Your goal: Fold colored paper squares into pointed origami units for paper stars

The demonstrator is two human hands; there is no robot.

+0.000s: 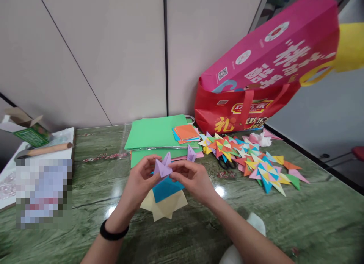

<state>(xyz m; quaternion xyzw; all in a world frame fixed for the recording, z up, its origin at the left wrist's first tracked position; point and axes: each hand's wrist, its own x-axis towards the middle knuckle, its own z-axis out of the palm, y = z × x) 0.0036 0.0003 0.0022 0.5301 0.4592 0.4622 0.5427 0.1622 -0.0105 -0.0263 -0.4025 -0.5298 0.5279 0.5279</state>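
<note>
Between both hands, above the table, is a small purple folded paper piece [163,169] with pointed corners. My left hand [145,173] pinches its left side, and a black band circles that wrist. The fingertips of my right hand [192,177] grip its right edge. Just behind my right hand stands another purple folded piece [191,153]. Beneath the hands lies a blue paper square [167,190], on top of several cream paper sheets [165,210] fanned at angles. My hands partly cover the blue square.
Green paper sheets [156,131] lie behind my hands, topped by small squares with an orange one [186,132] uppermost. Rightward is a pile of colourful folded paper stars [264,169] near black scissor handles [226,164]. A red bag [222,112] stands behind; a hammer-like tool [51,148] lies left.
</note>
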